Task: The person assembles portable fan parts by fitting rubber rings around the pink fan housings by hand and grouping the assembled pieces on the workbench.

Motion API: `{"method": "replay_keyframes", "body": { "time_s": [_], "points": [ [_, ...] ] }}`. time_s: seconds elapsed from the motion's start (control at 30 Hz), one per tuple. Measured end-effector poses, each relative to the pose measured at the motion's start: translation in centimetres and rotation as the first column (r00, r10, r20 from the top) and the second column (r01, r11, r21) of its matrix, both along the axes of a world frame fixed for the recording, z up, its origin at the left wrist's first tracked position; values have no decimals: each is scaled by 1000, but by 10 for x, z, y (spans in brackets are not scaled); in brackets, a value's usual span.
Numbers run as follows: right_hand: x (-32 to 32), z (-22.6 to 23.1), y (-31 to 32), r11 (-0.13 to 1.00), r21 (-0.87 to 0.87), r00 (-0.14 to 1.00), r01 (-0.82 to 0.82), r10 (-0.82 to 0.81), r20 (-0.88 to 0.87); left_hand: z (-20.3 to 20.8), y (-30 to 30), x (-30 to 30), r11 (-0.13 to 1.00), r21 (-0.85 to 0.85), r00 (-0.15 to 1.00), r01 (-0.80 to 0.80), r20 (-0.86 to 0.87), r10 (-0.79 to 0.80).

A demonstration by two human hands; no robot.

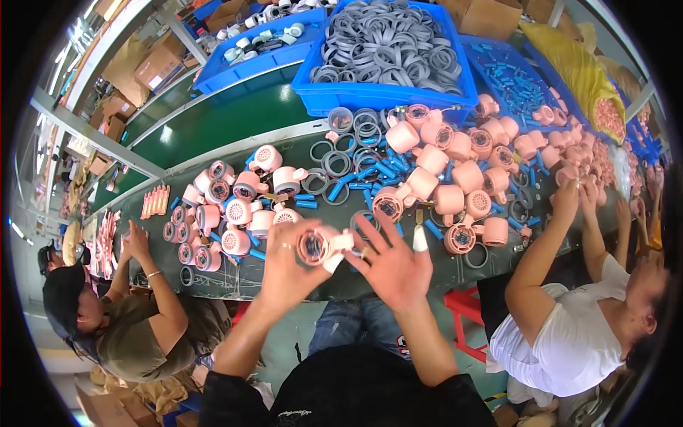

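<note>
My left hand point(288, 267) is closed on a pink handheld fan part point(313, 245), its round opening turned up and its short neck pointing right. Beside that neck, my right hand point(398, 274) has its fingers spread, palm up; a white cover sits on its thumb. A grey ring point(368, 222) shows by the right fingertips; whether they touch it I cannot tell. Beyond my hands lie a pile of pink fan heads point(422, 183), loose grey rings point(336, 163) and blue cylindrical cells point(384, 169). Another group of pink fan heads point(235, 242) lies left of my hands.
A blue bin point(384, 96) heaped with grey rings stands at the back. Another blue tray point(213, 75) holds white parts, beside a green conveyor belt point(213, 114). Co-workers sit at left point(142, 320) and right point(569, 320). A red stool point(466, 320) stands right of my legs.
</note>
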State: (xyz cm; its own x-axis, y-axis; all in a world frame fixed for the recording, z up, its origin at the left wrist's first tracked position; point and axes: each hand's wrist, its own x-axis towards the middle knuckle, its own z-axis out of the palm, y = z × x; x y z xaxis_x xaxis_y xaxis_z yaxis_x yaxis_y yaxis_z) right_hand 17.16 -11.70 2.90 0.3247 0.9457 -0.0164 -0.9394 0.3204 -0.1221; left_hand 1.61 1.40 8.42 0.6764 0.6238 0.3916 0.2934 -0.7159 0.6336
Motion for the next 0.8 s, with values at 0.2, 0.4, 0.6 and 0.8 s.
{"method": "replay_keyframes", "body": {
  "time_s": [0.2, 0.4, 0.6, 0.8],
  "points": [
    [4, -14, -37, 879, -352, 649, 320, 67, 758, -60, -25, -15, 995, 26, 989, -93, -109, 96],
    [12, -13, -52, 554, -244, 10, 796, 391, 920, -35, 12, -15, 998, 28, 987, 53, -154, -48],
    [29, -48, -30, 594, -163, 68, 788, 179, 981, -46, 112, 93, 945, 291, 963, -150, -173, 206],
    [33, -46, -37, 634, -267, 231, 726, 141, 963, -81, 154, 119, 875, 455, 924, -164, -240, 297]
  ]
}}
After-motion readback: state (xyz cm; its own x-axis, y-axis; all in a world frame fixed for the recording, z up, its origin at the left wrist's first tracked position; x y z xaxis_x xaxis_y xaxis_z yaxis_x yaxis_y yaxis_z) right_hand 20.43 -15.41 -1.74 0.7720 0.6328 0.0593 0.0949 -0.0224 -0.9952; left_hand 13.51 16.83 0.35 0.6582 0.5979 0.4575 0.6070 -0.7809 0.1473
